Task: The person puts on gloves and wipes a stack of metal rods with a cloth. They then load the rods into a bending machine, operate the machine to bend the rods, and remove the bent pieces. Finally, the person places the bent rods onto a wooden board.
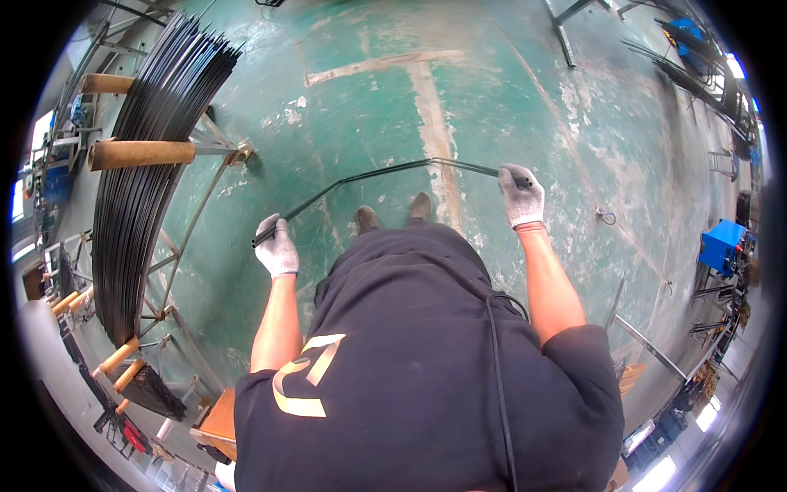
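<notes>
Both my hands wear pale grey work gloves. Between them, in front of my body, spans a pair of thin dark bent metal rods, lying close side by side with several bends along their length. My left hand is closed round one end, and the tips stick out past its left side. The other end is gripped by my right hand, with dark tips showing at the fingers. The rods are held above the floor, beyond my shoes.
At the left, a rack with brown padded arms carries a thick bundle of long dark rods. The worn green floor stretches ahead. A blue box-shaped machine stands at the right, and a metal frame leg is at the far right.
</notes>
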{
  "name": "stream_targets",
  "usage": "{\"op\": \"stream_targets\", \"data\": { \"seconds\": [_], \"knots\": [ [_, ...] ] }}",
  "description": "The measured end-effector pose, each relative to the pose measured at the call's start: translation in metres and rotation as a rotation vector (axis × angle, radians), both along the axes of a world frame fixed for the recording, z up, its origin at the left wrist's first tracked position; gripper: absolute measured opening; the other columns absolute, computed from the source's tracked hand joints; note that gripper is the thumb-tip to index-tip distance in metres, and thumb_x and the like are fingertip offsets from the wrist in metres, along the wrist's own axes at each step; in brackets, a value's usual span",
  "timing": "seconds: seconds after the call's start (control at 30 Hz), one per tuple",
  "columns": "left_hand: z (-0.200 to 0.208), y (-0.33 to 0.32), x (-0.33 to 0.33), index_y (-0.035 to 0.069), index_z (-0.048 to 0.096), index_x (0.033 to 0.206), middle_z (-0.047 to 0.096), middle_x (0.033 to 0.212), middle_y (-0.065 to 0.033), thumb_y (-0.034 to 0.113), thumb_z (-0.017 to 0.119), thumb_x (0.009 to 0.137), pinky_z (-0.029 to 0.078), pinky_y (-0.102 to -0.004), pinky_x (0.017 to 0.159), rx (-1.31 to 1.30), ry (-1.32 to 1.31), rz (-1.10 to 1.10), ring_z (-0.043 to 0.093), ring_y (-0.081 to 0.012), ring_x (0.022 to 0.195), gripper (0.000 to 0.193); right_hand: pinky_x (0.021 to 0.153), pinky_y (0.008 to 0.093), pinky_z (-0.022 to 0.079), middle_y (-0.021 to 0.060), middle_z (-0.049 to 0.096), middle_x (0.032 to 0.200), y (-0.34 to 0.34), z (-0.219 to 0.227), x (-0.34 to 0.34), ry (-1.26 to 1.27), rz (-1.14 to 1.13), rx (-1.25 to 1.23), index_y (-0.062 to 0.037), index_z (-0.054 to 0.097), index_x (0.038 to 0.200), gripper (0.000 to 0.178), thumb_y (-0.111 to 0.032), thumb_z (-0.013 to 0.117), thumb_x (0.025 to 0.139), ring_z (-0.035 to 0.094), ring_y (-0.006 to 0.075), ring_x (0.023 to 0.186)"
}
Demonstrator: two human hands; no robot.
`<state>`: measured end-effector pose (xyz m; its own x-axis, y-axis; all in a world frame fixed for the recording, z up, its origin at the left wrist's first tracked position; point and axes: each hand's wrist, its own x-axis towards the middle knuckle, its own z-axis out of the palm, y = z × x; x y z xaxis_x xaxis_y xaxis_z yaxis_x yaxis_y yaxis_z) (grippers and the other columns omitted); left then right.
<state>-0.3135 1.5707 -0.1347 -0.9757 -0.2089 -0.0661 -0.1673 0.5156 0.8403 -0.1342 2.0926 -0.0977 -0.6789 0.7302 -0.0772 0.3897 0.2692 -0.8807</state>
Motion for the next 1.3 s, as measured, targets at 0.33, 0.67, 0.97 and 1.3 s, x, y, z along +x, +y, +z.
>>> {"op": "stream_targets", "data": {
  "seconds": [0.33,0.67,0.97,1.3],
  "knots": [
    [0.003,0.008,-0.023,0.001,0.077,0.118,0.078,0.108,-0.0068,0.006,0.076,0.101,0.057,-0.0318,0.093,0.071,-0.056,0.014,0.071,-0.0153,0.098,0.018,0.09,0.0308,0.06,0.0078,0.084,0.105,0.017,0.005,-0.02,-0.229,0.026,0.09,-0.0092,0.083,0.118,0.029,-0.021,0.088,0.092,0.078,0.0149,0.095],
    [-0.005,0.008,-0.025,0.002,0.077,0.119,0.079,0.107,-0.0068,0.006,0.077,0.1,0.057,-0.0312,0.091,0.078,-0.066,0.05,0.071,-0.0149,0.096,0.019,0.091,0.0299,0.06,0.0083,0.084,0.107,0.019,0.005,-0.022,-0.19,0.002,0.055,-0.0086,0.083,0.12,0.03,-0.017,0.088,0.092,0.077,0.0142,0.095],
    [0.001,0.013,-0.027,0.001,0.076,0.121,0.078,0.108,-0.0082,0.005,0.076,0.1,0.058,-0.032,0.09,0.077,-0.024,0.042,0.073,-0.0161,0.096,0.021,0.094,0.0304,0.059,0.0081,0.084,0.113,0.028,0.001,-0.024,-0.185,0.041,0.083,-0.0093,0.083,0.124,0.032,-0.019,0.088,0.094,0.078,0.0143,0.099],
    [0.006,0.016,-0.028,0.004,0.078,0.121,0.079,0.11,-0.0072,0.011,0.078,0.1,0.057,-0.0325,0.095,0.013,-0.048,0.041,0.073,-0.0167,0.101,0.022,0.098,0.031,0.058,0.0079,0.081,0.119,0.034,-0.007,-0.023,-0.148,0.024,-0.038,-0.0085,0.076,0.137,0.046,-0.014,0.09,0.093,0.074,0.0142,0.104]
  ]
}}
